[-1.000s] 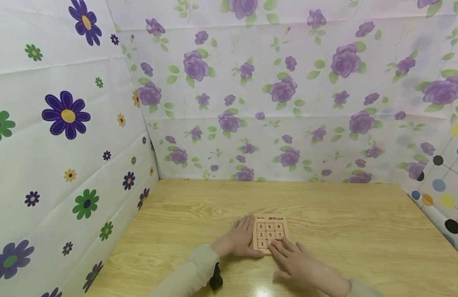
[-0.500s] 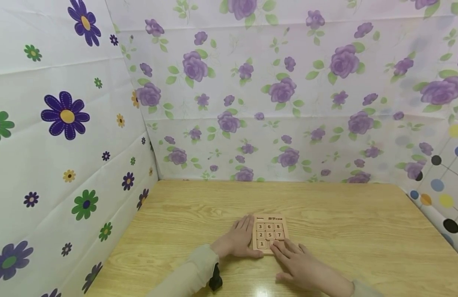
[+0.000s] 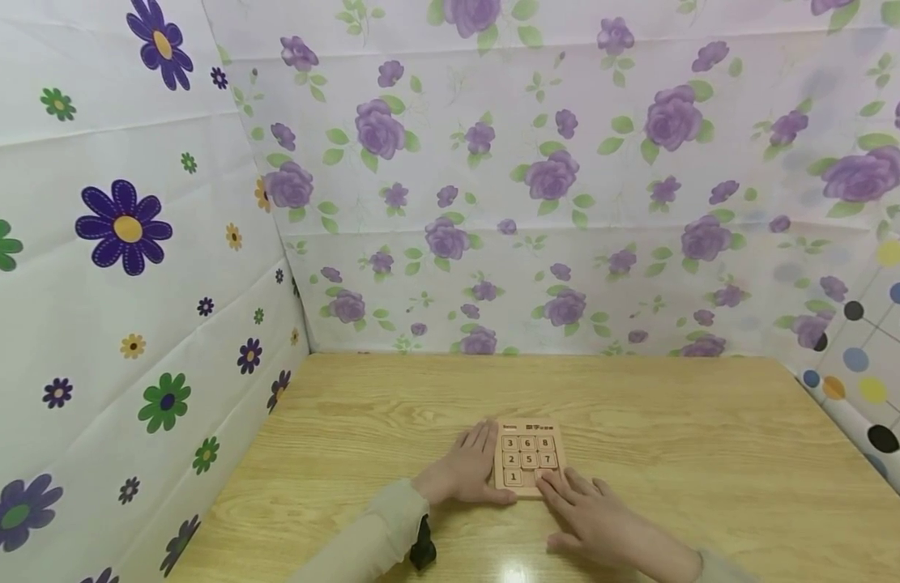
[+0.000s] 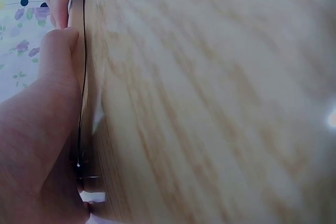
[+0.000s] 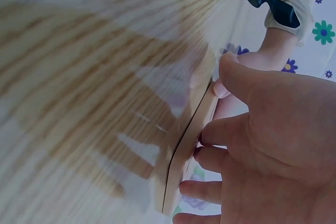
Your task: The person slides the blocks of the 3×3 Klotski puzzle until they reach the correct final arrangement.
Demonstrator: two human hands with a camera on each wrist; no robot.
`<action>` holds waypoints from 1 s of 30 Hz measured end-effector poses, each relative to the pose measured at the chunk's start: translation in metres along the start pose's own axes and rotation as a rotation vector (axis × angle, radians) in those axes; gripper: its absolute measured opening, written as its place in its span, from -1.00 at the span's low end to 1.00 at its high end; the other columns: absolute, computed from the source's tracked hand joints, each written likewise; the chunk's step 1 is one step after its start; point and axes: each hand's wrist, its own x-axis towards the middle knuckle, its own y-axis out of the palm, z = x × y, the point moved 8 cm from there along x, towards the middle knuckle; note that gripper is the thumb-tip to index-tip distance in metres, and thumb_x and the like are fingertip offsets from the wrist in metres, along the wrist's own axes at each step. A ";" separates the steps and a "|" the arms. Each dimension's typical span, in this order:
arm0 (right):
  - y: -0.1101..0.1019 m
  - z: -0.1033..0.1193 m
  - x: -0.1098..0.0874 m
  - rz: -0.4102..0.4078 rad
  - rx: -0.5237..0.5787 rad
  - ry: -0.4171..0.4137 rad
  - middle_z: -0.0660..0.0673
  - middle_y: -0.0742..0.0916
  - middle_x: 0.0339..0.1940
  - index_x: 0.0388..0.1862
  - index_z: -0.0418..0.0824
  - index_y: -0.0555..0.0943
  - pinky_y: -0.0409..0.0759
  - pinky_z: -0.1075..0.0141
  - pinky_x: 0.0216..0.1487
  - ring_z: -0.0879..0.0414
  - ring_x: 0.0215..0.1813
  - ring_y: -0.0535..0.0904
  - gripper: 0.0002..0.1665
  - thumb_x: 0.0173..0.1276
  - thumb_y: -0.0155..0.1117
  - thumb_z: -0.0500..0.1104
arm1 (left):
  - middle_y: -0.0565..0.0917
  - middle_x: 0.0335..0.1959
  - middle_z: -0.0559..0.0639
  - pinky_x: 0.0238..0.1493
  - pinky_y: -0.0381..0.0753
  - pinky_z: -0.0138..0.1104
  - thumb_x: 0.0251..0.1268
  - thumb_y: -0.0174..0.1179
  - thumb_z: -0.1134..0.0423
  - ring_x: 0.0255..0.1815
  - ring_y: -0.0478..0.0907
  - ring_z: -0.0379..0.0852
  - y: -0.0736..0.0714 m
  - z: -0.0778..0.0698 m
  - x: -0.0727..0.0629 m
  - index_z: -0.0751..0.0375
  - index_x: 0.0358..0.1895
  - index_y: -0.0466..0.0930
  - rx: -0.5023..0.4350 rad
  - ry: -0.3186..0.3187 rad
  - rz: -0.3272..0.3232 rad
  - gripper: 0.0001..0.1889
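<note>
A wooden number slide puzzle (image 3: 522, 429) lies flat on the table in front of me. Its tiles read 3, 6, 8 on top, then 2, 5, 7, then 1 at the lower left. My left hand (image 3: 467, 470) holds the near left corner, fingers along the left side and thumb (image 4: 58, 51) along the near edge. My right hand (image 3: 591, 518) reaches in from the right with fingers extended, its fingertips on a tile (image 3: 543, 476) in the bottom row whose number they hide. A bare slot shows between that tile and the 1. The right wrist view shows the right palm (image 5: 283, 145) beside the puzzle's edge (image 5: 189, 145).
The wood-grain table (image 3: 391, 397) extends around the puzzle. A black strap-like piece (image 3: 423, 546) hangs at the left sleeve (image 3: 377, 526). Flower-printed cloth (image 3: 493, 186) stands behind the table, another printed cloth (image 3: 202, 348) on the left, and a dotted one (image 3: 865, 340) on the right.
My right hand has shifted slightly right, and the bottom-row tile under its fingertips has slid right, widening the gap beside the 1. The left hand keeps its place on the puzzle.
</note>
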 end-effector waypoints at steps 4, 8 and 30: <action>0.000 -0.002 -0.001 0.002 0.006 0.007 -0.21 0.31 0.52 0.51 -0.20 0.21 0.20 -0.39 0.35 -0.33 0.50 0.17 -0.01 0.30 0.01 0.40 | -0.15 0.58 0.27 0.57 0.03 -0.07 0.05 -0.03 -0.58 0.61 -0.15 0.12 0.000 0.000 0.000 0.38 0.54 -0.28 -0.005 0.002 -0.001 0.28; 0.001 -0.004 -0.002 0.003 0.013 0.020 -0.20 0.32 0.51 0.51 -0.19 0.21 0.19 -0.39 0.35 -0.33 0.50 0.16 0.00 0.29 0.03 0.41 | -0.16 0.58 0.28 0.58 0.01 -0.08 0.05 -0.02 -0.58 0.61 -0.15 0.12 0.000 0.000 0.000 0.38 0.54 -0.28 -0.012 0.005 0.001 0.28; -0.006 0.000 -0.001 0.010 -0.024 -0.010 -0.24 0.36 0.48 0.48 -0.23 0.25 0.25 -0.36 0.34 -0.32 0.48 0.21 -0.06 0.34 0.00 0.37 | -0.18 0.59 0.26 0.58 -0.02 -0.07 0.04 -0.02 -0.58 0.61 -0.18 0.11 0.002 0.001 0.000 0.36 0.54 -0.30 -0.030 -0.003 0.007 0.29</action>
